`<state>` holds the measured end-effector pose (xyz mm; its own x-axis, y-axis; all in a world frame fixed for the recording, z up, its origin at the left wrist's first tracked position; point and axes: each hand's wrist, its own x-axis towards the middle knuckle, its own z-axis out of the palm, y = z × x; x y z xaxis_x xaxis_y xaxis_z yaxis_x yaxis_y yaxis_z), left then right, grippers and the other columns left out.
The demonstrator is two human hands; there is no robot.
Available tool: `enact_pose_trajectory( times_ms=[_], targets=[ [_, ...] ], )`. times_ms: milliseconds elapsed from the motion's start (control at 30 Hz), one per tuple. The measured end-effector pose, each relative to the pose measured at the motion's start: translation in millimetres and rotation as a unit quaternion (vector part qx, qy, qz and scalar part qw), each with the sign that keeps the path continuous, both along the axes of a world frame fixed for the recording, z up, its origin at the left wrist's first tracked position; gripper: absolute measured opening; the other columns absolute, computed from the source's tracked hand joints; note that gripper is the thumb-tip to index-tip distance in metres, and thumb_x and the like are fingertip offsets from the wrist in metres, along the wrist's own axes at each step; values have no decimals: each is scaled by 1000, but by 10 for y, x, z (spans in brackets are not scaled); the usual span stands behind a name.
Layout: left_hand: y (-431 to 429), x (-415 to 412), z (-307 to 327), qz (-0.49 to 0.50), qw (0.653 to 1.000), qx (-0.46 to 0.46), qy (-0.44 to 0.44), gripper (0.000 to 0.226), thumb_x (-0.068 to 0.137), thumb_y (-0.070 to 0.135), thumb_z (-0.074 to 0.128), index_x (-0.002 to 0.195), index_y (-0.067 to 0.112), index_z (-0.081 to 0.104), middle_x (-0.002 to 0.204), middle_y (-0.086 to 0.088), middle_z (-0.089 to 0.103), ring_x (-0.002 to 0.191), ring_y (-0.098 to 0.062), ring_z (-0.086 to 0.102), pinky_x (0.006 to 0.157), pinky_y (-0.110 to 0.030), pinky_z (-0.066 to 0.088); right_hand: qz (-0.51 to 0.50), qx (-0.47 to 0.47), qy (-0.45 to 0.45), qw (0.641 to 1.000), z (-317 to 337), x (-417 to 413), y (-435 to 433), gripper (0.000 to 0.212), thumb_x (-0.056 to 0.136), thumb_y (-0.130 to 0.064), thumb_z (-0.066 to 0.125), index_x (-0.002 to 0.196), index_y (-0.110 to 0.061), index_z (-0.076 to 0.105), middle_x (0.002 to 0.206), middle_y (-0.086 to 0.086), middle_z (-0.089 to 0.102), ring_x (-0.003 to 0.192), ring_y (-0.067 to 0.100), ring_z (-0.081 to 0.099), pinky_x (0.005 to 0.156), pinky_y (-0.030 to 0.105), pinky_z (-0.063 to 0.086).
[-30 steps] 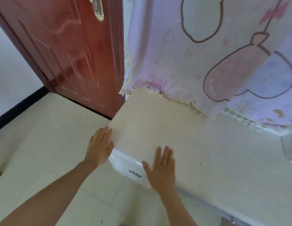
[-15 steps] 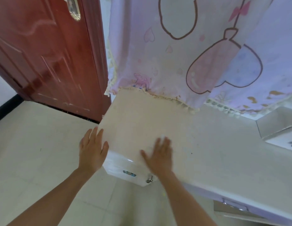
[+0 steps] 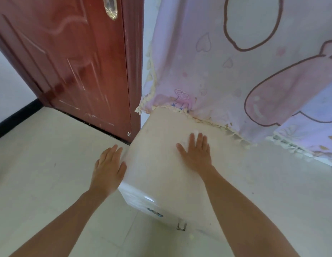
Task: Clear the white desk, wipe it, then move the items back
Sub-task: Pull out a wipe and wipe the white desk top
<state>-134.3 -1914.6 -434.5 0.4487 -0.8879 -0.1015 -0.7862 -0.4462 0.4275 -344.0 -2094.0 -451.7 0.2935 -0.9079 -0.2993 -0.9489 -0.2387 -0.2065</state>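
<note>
At the left end of the white desk (image 3: 254,182): both hands of the person are here, one on the top and one beside the edge.
Right hand (image 3: 195,154): it lies palm down on the desk top, the fingers straight and a little spread, pointing toward the curtain; it grips nothing.
Whitish patch (image 3: 195,132): it shows just at the tips of the right fingers, on the desk top; it is too blurred to tell what it is.
Left hand (image 3: 108,169): the fingers are straight and close together, and it holds nothing. It is just beside the left edge of the desk, over the floor; whether the thumb touches the edge I cannot tell.
Desk top: a pale surface with a few small dark specks.
Drawer front (image 3: 139,199): white, below the near corner, with a small dark handle (image 3: 155,213).
Curtain (image 3: 226,75): pink and lilac with a cartoon print; its fringed hem lies on the back of the desk top.
Door (image 3: 78,62): red-brown wood, just left of the desk.
Floor (image 3: 41,164): pale tiles, with a black skirting (image 3: 15,117) at the left wall.
</note>
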Motion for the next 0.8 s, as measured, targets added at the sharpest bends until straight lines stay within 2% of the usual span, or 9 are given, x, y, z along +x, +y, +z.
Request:
enact_pose_trajectory(
  times_ms=[100,200,300,367,433,500,600,700,800],
  targets=[
    [-41,-141,-93,-27,999,16,-9,53,95,34,29,143,14,23,154,-2,17,141,-19,13,110,-35,20,-34,2,34,999,18,-365,-285,82,84,-69,16,146,-20,-5,155,12,-14,142,26,-14,115,42,-4],
    [-5,-169,-122,-36,999,27,-25,80,78,52,0,145,12,21,153,-3,22,140,-20,21,109,-34,25,-17,-13,41,999,-2,-310,-477,82,84,-68,16,146,-19,-4,155,13,-12,142,28,-13,115,43,-3],
    [9,-185,-94,-43,998,25,-35,66,86,40,18,129,1,49,133,-14,53,119,-33,53,88,-43,49,110,-23,35,993,-48,52,-548,81,85,-67,17,146,-18,-4,155,12,-13,142,26,-14,115,41,-4],
    [-15,-189,-88,-33,998,26,-52,62,96,36,15,118,-1,58,121,-14,62,104,-34,62,75,-40,55,205,-22,20,978,-61,401,-572,89,77,-73,10,146,-18,-4,155,10,-14,142,26,-16,115,40,-6],
    [-12,-182,-106,-38,996,22,-79,68,97,37,6,118,-1,58,120,-13,63,105,-33,61,74,-39,55,264,-19,10,964,-39,699,-608,93,74,-75,7,146,-18,-3,155,11,-13,142,26,-15,114,41,-5],
    [-1,-166,-157,-48,993,9,-106,66,98,36,5,120,0,55,122,-13,61,111,-30,51,77,-39,55,297,-13,3,955,-18,845,-666,85,83,-69,20,146,-18,-3,155,10,-13,142,26,-16,114,41,-6],
    [-11,-162,-170,-47,991,9,-122,64,98,35,6,121,0,54,123,-14,61,112,-25,42,78,-39,54,310,-5,1,951,34,870,-730,82,86,-65,26,146,-17,-4,154,11,-15,141,26,-18,114,40,-7],
    [-12,-184,-140,-47,991,25,-124,64,98,35,5,121,0,54,123,-13,61,113,-26,46,79,-34,54,348,1,5,938,84,852,-459,83,88,-62,31,146,-14,-4,154,13,-15,141,28,-18,114,40,-8],
    [-26,-184,-47,-44,990,44,-126,69,98,34,2,118,-1,58,121,-13,62,107,-31,61,79,-34,54,421,33,-4,907,134,743,122,85,86,-62,35,146,-15,-2,154,12,-15,141,27,-20,113,37,-12]
  ],
)
